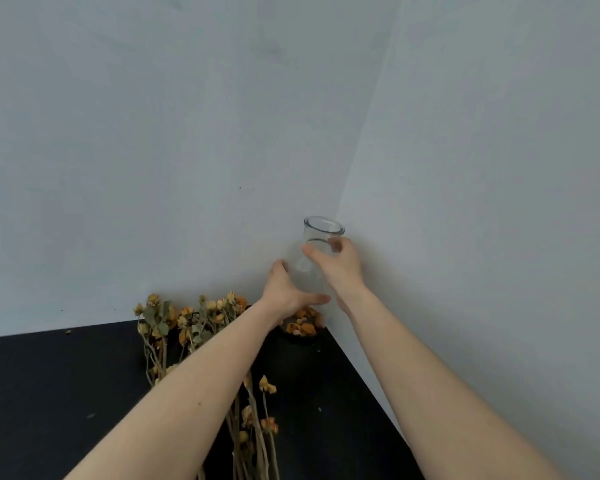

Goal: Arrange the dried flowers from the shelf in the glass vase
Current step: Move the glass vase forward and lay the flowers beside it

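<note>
Matte black shelf (pixel 49 393); pale walls (pixel 153 133) meet behind glass vase (pixel 323 226). I see left hand (pixel 284 292) and right hand (pixel 343 268), fingers curled round its smooth clear body. Brittle dried flowers (pixel 187 320) lie left of vase.

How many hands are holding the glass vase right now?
2: the left hand cups the lower body of the glass vase; the right hand grips its neck.

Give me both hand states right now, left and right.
left hand: grips the glass vase low on its body.
right hand: grips the same vase just below the rim.
</note>
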Available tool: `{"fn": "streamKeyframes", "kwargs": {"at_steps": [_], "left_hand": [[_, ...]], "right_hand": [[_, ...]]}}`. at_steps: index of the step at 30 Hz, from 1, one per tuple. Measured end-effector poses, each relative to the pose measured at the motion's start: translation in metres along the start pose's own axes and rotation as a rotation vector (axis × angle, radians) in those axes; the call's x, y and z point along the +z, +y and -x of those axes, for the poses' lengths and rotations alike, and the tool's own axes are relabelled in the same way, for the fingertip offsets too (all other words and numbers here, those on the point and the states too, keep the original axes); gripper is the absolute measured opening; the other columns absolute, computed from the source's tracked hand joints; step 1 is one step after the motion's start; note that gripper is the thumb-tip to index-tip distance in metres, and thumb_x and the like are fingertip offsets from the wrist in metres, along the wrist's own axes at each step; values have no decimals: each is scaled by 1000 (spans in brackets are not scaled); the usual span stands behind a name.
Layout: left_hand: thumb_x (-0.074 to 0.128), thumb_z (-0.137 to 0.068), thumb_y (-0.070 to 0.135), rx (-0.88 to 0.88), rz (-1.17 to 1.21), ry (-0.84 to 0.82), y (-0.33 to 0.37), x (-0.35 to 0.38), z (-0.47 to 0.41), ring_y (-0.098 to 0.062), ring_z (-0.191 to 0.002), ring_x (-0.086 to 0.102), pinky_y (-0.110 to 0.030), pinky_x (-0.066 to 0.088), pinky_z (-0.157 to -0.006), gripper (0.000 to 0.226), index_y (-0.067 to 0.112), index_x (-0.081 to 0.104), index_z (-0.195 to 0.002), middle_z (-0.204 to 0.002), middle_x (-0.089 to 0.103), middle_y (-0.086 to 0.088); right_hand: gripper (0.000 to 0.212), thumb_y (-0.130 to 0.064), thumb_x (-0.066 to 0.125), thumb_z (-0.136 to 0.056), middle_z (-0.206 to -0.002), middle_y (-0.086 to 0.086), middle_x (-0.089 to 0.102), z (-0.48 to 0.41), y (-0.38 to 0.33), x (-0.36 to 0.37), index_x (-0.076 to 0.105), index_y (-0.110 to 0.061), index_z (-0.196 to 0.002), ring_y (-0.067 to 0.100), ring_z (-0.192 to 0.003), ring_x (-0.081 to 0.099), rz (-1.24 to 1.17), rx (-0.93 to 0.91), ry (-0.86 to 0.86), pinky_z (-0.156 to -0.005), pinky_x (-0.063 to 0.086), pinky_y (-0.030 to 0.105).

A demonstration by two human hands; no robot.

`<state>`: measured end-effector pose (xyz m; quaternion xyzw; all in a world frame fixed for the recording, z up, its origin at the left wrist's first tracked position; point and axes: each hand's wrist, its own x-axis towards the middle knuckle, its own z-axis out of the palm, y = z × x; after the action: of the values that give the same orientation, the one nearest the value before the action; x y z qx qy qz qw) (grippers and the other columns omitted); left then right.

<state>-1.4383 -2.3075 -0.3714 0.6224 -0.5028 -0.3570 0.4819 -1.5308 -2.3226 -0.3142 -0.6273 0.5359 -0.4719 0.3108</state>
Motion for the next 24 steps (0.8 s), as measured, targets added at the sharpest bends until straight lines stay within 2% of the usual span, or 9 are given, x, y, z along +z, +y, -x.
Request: {"fn": "streamKeyframes", "kwargs": {"at_steps": [3,8,14,18,24], "left_hand": [[87,-55,32,24,37,27,1,1,2,-24,-133,32,-38,34,-108,114,13,17,-143,-146,29,-7],[87,-56,30,93,174,91,21,-7,14,-24,-130,37,-40,39,-105,108,15,21,-141,-143,33,-7],[85,-55,40,215,88,258,60,-53,56,-22,-124,40,-44,39,-104,103,15,28,-137,-133,40,-4],[84,-53,46,228,39,341,65,-99,107,-21,-124,40,-44,39,-104,105,16,28,-137,-134,40,-2],[86,-45,45,134,31,450,37,-168,212,-17,-119,43,-43,43,-99,107,19,32,-134,-128,42,1]], "right_hand": [[59,-31,76,-72,-126,4,54,1,-2,2,52,-10,-122,19,-118,49,-11,-21,58,-103,39,37],[58,-35,78,-67,-122,3,57,6,-29,-2,56,-14,-117,18,-115,51,39,-170,115,-101,40,41],[54,-37,77,-68,-112,1,56,33,-86,-7,55,-15,-112,17,-105,53,-68,-304,94,-96,45,39],[53,-36,79,-67,-110,0,56,75,-120,11,53,-16,-108,11,-102,53,-188,-360,4,-93,45,29],[51,-32,81,-65,-93,-13,51,172,-152,44,52,-15,-104,-5,-87,50,-327,-360,-233,-74,41,8]]}}
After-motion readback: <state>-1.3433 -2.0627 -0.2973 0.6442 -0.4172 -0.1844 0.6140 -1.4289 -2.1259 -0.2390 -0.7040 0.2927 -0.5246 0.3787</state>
